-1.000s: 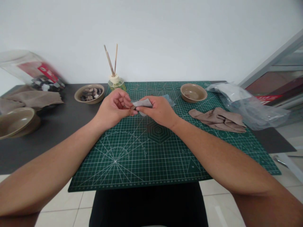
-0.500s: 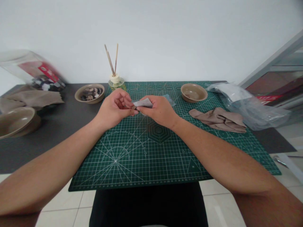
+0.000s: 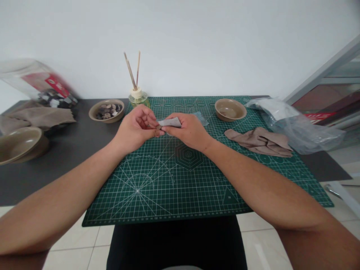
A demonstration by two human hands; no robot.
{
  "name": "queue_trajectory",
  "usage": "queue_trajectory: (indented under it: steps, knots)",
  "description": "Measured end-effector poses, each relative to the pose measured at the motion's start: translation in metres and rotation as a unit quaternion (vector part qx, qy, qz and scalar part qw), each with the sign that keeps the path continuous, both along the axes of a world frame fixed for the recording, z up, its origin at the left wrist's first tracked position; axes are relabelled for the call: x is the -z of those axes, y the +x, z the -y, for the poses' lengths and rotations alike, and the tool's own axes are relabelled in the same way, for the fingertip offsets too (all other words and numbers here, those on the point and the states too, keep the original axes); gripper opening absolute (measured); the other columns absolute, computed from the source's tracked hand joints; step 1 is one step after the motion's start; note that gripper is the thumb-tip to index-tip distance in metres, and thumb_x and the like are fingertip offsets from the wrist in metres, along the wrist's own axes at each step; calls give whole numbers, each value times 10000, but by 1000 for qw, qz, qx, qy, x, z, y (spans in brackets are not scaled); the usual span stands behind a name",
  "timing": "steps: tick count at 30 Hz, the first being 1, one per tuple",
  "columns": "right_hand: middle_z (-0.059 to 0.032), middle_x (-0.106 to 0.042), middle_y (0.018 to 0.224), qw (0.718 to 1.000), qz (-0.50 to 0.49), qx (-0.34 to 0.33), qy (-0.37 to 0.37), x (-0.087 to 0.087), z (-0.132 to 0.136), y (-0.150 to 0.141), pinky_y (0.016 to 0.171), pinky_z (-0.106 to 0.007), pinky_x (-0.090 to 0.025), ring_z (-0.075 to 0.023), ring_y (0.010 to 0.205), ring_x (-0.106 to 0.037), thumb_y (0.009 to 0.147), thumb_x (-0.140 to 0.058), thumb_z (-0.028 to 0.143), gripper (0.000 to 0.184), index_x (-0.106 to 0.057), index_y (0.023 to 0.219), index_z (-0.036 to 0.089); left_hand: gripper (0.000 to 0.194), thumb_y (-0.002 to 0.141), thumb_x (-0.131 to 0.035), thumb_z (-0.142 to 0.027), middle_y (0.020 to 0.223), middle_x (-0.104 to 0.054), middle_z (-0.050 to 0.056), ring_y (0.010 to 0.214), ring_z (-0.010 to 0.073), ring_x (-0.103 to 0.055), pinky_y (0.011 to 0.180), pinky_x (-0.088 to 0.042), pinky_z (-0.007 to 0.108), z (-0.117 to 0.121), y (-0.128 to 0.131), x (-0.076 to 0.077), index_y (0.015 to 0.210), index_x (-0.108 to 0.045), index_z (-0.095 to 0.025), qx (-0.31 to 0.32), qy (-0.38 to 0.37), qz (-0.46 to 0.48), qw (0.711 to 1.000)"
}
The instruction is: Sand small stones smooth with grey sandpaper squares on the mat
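My left hand (image 3: 137,125) and my right hand (image 3: 192,131) meet above the green cutting mat (image 3: 157,180). Between thumb and fingertips, my left hand pinches a small brownish piece (image 3: 159,128), mostly covered by the fingers. A folded light-grey sheet (image 3: 172,122), perhaps sandpaper, is gripped in my right hand, its end reaching the piece at my left fingertips. The fingers of both hands are closed. Just behind my right hand, a pale-blue translucent item (image 3: 201,118) lies on the mat.
Left: a bowl of dark and light chips (image 3: 106,111), a larger bowl (image 3: 21,146), a brown cloth (image 3: 53,114), a clear jar (image 3: 30,77), a reed diffuser (image 3: 138,98). Right: a tan bowl (image 3: 230,110), another brown cloth (image 3: 260,141), a clear plastic bag (image 3: 306,131).
The grey sheet has tilted slightly flatter in my right hand. Both hands otherwise stay in nearly the same place with the same grip.
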State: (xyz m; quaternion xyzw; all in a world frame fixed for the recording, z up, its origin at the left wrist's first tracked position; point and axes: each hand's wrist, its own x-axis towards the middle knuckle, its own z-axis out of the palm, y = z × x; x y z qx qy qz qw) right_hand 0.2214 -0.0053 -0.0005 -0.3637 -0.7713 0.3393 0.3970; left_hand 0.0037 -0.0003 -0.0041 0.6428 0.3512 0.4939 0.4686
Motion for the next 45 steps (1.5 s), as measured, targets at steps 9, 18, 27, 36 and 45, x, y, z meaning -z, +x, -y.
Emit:
queue_trajectory:
  steps: [9, 18, 27, 36, 45]
  knots:
    - [9, -783, 868, 999, -15, 26, 18, -1, 4, -2, 794, -282, -480, -164, 798, -672, 944, -723, 366, 206, -828, 1007, 200, 562, 535, -1037, -141, 742, -711, -48, 634, 119, -690, 639, -608, 264, 0, 1, -1, 881, -603, -229, -11, 3, 1, 1000]
    - [-27, -772, 961, 992, -14, 103, 69, 9, -7, -1, 840, -335, -520, -212, 846, -659, 977, -624, 407, 218, -692, 1068, 221, 278, 737, -918, -284, 811, -794, 23, 753, 183, -782, 793, -673, 352, 4, 5, -2, 936, -758, -173, -52, -94, -26, 994]
    - [-17, -802, 996, 989, 40, 108, 92, 2, 1, -3, 863, -318, -494, -210, 917, -687, 992, -646, 321, 152, -748, 1056, 229, 270, 672, -960, -296, 810, -781, 18, 681, 148, -680, 726, -593, 316, 3, 3, 0, 846, -788, -183, -109, -52, -66, 991]
    - [-29, -851, 1142, 977, 144, 114, 110, -5, 6, -4, 934, -311, -493, -207, 1057, -757, 1073, -591, 196, 232, -793, 1173, 249, 253, 676, -995, -305, 753, -792, 17, 564, 107, -619, 552, -503, 236, 4, 4, -3, 820, -824, -187, -95, -66, -69, 991]
    - [-121, -811, 1340, 966, 189, 61, 166, 0, 1, -7, 1112, -396, -523, -252, 1256, -733, 1076, -441, 89, 413, -740, 1351, 165, 241, 730, -947, -246, 682, -765, 9, 637, 166, -731, 674, -608, 286, 5, 6, -4, 802, -727, -178, -80, -95, -59, 991]
